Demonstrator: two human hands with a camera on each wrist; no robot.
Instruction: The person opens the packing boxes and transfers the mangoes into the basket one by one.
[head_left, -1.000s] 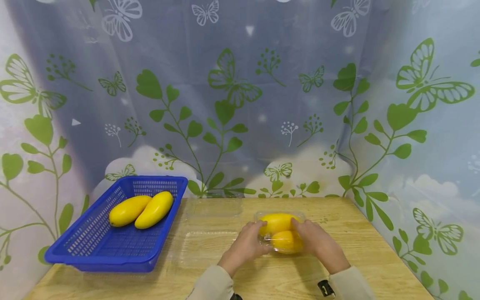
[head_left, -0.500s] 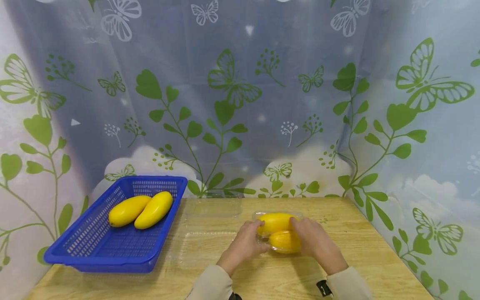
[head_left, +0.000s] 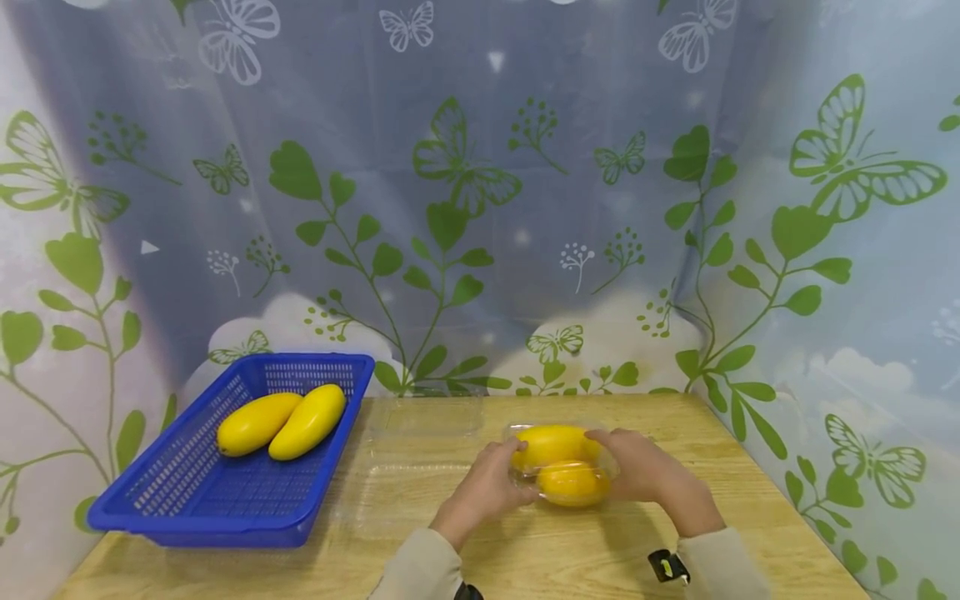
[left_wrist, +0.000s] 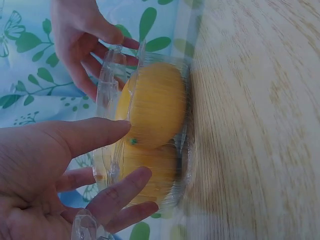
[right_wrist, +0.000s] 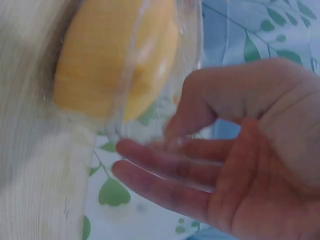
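Note:
A clear plastic clamshell box (head_left: 517,427) stands on the wooden table with two yellow mangoes (head_left: 573,482) inside. My left hand (head_left: 491,483) grips the box's left end; in the left wrist view its thumb (left_wrist: 112,131) lies along the rim seam and the fingers spread round the end. At the other end, my right hand (head_left: 648,475) pinches the plastic edge between thumb and fingers, as the left wrist view shows. The right wrist view is blurred, with the thumb (right_wrist: 192,107) bent toward the fingertips beside the lid. The lid lies over the fruit.
A blue plastic basket (head_left: 225,527) with two more yellow mangoes (head_left: 309,422) stands on the table's left. Between it and the box lie empty clear plastic trays (head_left: 420,467), hard to see against the wood. A patterned curtain (head_left: 480,275) hangs behind the table.
The right hand has shifted slightly right and turned, baring more of the box's right end. The left hand has kept its place at the left end.

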